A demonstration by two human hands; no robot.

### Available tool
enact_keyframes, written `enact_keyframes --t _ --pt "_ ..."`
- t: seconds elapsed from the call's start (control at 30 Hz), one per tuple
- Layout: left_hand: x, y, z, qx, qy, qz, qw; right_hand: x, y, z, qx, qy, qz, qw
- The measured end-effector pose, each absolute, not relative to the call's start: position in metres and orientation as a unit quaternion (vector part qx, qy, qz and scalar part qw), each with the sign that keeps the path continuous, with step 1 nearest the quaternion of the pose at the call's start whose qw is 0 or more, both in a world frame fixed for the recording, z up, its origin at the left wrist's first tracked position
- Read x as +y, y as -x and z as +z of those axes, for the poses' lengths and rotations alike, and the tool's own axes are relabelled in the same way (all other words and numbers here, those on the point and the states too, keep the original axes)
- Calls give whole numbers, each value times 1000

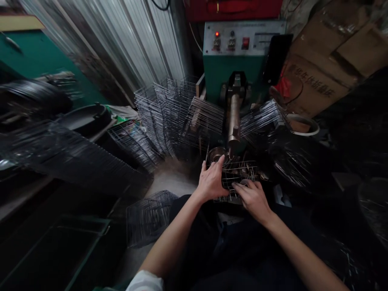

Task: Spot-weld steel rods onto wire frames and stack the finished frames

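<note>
A small wire grid lies low in front of me, just below the metal arm of a green machine. My left hand is at the grid's left edge, fingers stretched forward and thumb spread to the right. On the near right part of the grid, my right hand has its fingers bent and pressed together at the wires. Just beyond my left fingertips sits a round metal dish. My palms hide part of the grid.
The green machine has a lit red lamp and switches. Stacked wire panels stand left of it, and bundled wires lie right. Another wire stack is near my left knee. Cardboard boxes lean at the back right.
</note>
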State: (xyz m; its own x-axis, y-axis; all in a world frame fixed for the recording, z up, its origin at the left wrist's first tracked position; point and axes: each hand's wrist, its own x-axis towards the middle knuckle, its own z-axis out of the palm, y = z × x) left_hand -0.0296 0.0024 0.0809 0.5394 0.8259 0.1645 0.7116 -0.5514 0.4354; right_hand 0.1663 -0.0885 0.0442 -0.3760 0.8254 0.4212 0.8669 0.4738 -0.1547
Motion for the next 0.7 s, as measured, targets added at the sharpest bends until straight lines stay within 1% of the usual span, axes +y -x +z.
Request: enact_keyframes --t 0.4,0.7 --pt "16 26 92 432 -867 181 169 -74 -169 50 -813 504 -58 286" --pt "39 26 92 441 -858 173 200 -57 -167 58 -805 523 -78 268"
